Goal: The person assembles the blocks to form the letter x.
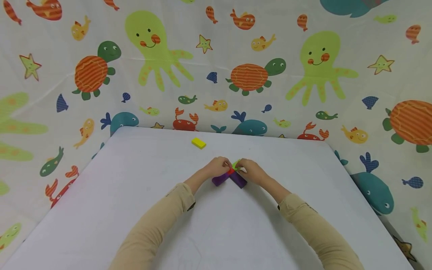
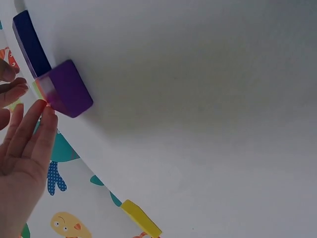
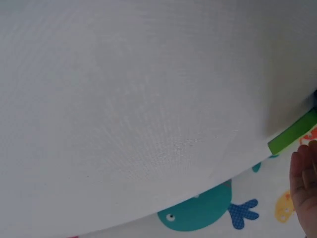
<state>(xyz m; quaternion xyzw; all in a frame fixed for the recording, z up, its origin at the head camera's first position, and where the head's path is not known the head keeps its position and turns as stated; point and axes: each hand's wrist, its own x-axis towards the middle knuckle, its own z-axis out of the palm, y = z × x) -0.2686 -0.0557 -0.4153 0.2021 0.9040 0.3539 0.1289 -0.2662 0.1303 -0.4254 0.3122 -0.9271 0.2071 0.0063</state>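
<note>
Several blocks sit together near the middle of the table: a purple block (image 1: 221, 180), a darker purple block (image 1: 238, 180), a small red block (image 1: 231, 171) between them and a light green block (image 1: 236, 164) behind. My left hand (image 1: 217, 167) is at the red and purple blocks; its fingers (image 2: 30, 133) look straight in the left wrist view, tips right at the red edge. From the other side, my right hand (image 1: 252, 171) reaches to the green block, fingertips close beside it. In the right wrist view its fingers (image 3: 303, 168) extend beside the green block (image 3: 293, 133).
A yellow block (image 1: 198, 143) lies apart near the table's back edge, left of the group. Behind the white table (image 1: 135, 180) hangs a curtain (image 1: 209, 60) printed with sea animals, which also covers both sides.
</note>
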